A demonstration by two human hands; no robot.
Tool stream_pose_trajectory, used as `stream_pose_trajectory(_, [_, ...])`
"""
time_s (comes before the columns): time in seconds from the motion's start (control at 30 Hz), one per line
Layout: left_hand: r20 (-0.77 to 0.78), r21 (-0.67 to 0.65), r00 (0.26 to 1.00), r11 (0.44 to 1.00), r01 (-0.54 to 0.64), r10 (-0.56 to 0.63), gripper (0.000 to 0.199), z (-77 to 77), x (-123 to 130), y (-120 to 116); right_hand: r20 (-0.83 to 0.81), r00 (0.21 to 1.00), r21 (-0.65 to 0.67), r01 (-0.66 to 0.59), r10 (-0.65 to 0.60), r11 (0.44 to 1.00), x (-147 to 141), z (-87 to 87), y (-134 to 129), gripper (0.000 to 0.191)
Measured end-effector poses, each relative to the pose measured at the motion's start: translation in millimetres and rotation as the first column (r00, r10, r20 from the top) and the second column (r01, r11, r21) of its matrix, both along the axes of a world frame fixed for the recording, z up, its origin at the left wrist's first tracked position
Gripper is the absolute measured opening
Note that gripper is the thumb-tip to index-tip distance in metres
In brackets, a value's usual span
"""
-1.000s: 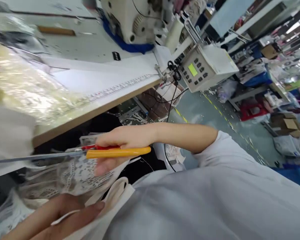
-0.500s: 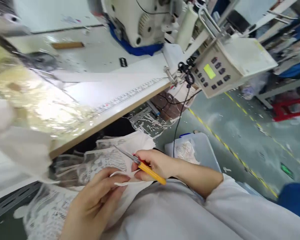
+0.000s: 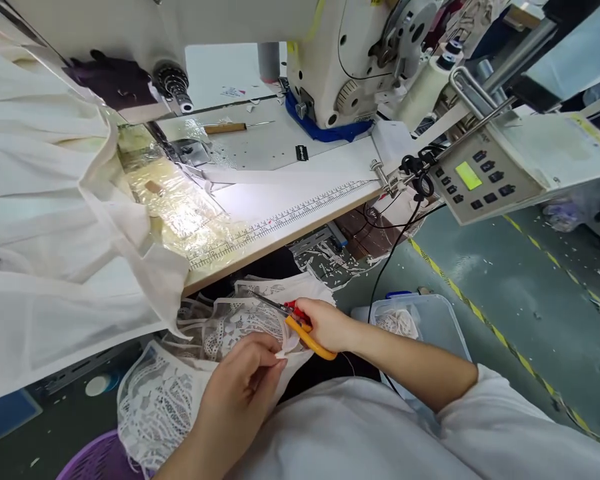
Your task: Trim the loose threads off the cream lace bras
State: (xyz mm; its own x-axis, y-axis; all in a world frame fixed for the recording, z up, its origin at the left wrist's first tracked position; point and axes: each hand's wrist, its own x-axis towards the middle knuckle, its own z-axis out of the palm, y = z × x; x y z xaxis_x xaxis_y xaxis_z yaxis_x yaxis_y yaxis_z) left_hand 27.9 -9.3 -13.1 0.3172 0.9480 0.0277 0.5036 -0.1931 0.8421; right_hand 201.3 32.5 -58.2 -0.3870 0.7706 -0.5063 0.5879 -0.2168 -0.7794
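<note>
While left hand [image 3: 243,383] pinches fabric [image 3: 295,363], right hand [image 3: 326,324] holds scissors [image 3: 307,339].

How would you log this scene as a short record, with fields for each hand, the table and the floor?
Left hand: pinching white fabric
Right hand: holding scissors with orange and red handles
Table: sewing machine, ruler markings along the front edge, wooden-handled tool, small black blade
Beside table: control box, display lit
Floor: clear plastic bin with pale scraps, yellow-and-black line
</note>
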Motion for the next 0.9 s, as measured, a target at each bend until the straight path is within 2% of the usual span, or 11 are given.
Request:
stream_pose_trajectory(0.07, [-0.013,-0.019,0.995,0.995,-0.098,0.098,0.013,-2.3,-5,0,-0.088,0.996,-0.031,0.016,-0.019,0.999,2,1.5,-4,0.020])
stream_pose_trajectory(0.1, [-0.026,-0.039,0.989,0.988,-0.148,0.147,0.012,-2.8,-8,1,-0.182,0.982,-0.054,0.034,-0.043,0.998,4,2.7,-6,0.019])
stream_pose_trajectory(0.2, [-0.057,-0.113,0.961,0.955,-0.275,0.270,0.011,-2.5,-17,1,-0.500,0.854,-0.143,0.080,-0.142,0.987,10,5.4,-13,0.029])
stream_pose_trajectory(0.27, [-0.055,-0.162,0.935,0.921,-0.354,0.350,0.013,-2.4,-20,-1,-0.573,0.806,-0.152,0.073,-0.148,0.986,12,6.2,-17,0.040])
stream_pose_trajectory(0.33, [-0.024,-0.221,0.907,0.882,-0.416,0.421,0.016,-3.2,-23,-2,-0.542,0.833,-0.124,0.052,-0.111,0.991,12,7.0,-20,0.043])
stream_pose_trajectory(0.47, [0.115,-0.309,0.854,0.836,-0.454,0.507,0.022,-4.3,-24,-5,-0.390,0.918,0.011,0.089,-0.077,0.996,5,9.1,-24,0.029])
stream_pose_trajectory(0.57, [0.178,-0.357,0.831,0.822,-0.445,0.527,0.027,-2.2,-24,-7,-0.375,0.920,0.066,0.153,-0.117,0.986,-1,11.0,-25,0.021])
stream_pose_trajectory(0.73, [0.204,-0.461,0.830,0.799,-0.387,0.520,0.011,-0.6,-30,-7,-0.377,0.919,0.208,0.206,-0.116,0.956,-8,16.6,-21,0.018])
stream_pose_trajectory(0.8, [0.205,-0.436,0.845,0.819,-0.372,0.493,0.008,-1.9,-37,-7,-0.371,0.924,0.287,0.208,-0.092,0.935,-9,20.0,-18,0.016])
stream_pose_trajectory(0.83, [0.196,-0.385,0.872,0.853,-0.351,0.448,0.006,-2.2,-40,-6,-0.372,0.925,0.333,0.205,-0.072,0.920,-10,21.9,-17,0.014])
stream_pose_trajectory(0.9, [0.124,-0.174,0.933,0.933,-0.315,0.338,0.003,-0.5,-46,-3,-0.377,0.926,0.416,0.193,-0.025,0.889,-10,26.2,-14,0.011])
